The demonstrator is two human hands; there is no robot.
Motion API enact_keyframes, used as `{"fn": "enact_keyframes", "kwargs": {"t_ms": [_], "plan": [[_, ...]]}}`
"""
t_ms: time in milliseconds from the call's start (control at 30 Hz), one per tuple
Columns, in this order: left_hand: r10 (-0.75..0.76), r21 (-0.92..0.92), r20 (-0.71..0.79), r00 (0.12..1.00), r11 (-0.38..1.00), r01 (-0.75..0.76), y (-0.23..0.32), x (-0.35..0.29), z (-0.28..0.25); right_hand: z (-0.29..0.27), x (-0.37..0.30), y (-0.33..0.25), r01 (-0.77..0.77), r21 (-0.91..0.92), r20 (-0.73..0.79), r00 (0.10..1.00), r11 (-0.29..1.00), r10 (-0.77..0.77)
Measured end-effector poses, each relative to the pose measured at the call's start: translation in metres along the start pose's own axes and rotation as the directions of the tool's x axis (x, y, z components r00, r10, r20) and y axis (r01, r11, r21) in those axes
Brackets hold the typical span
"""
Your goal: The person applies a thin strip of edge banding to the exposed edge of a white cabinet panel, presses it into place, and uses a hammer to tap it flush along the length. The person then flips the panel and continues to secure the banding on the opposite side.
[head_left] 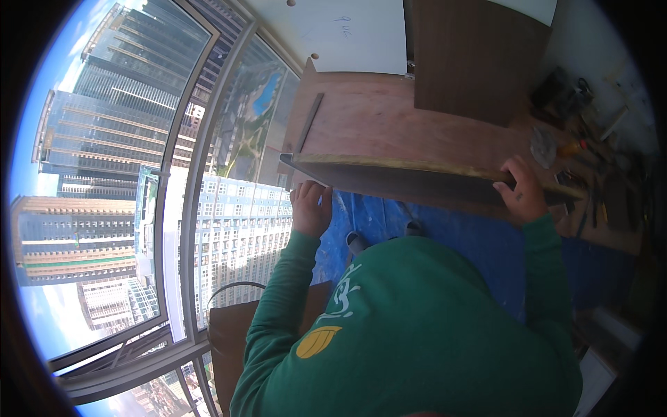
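A long dark board (410, 182) with a raw, yellowish edge lies in front of me, along the near side of a reddish plywood surface (389, 115). My left hand (312, 207) is at its left end, fingers curled over the near corner beside a pale metal strip (287, 160). Toward the right end, my right hand (522, 192) grips the raw edge, with the thumb on the near face and the fingers bent over the top. The undersides of both hands are hidden.
A narrow strip (310, 123) lies on the plywood's left part. White (347, 35) and brown (465, 66) panels stand behind. Tools, including an orange-handled one (572, 148), crowd the right. Blue sheeting (445, 233) covers the floor. Tall windows (174, 229) line the left, near a brown box (229, 333).
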State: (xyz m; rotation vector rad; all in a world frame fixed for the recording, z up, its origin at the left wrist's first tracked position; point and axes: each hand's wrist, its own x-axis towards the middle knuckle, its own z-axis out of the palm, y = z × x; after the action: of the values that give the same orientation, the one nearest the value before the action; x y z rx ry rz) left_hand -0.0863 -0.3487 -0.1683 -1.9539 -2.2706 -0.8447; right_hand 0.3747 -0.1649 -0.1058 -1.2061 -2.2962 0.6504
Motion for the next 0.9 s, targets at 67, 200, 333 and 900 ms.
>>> {"fn": "enact_keyframes", "kwargs": {"t_ms": [67, 200, 333, 900], "plan": [[-0.074, -0.130, -0.102, 0.992, 0.990, 0.061, 0.011, 0.002, 0.002, 0.000, 0.000, 0.000, 0.003, -0.010, 0.007, 1.000, 1.000, -0.003], [0.009, -0.074, -0.199, 0.980, 0.997, -0.024, 0.023, 0.015, 0.002, -0.001, -0.001, 0.003, 0.030, -0.036, 0.003, 1.000, 0.999, -0.030], [0.183, 0.132, -0.298, 0.937, 0.980, -0.150, 0.037, 0.041, -0.001, -0.003, -0.002, -0.002, 0.011, -0.037, 0.019, 1.000, 0.999, -0.011], [0.407, -0.030, -0.057, 0.911, 0.912, -0.409, 0.065, 0.036, 0.004, 0.001, -0.008, 0.001, 0.025, -0.014, -0.001, 1.000, 1.000, -0.025]]}}
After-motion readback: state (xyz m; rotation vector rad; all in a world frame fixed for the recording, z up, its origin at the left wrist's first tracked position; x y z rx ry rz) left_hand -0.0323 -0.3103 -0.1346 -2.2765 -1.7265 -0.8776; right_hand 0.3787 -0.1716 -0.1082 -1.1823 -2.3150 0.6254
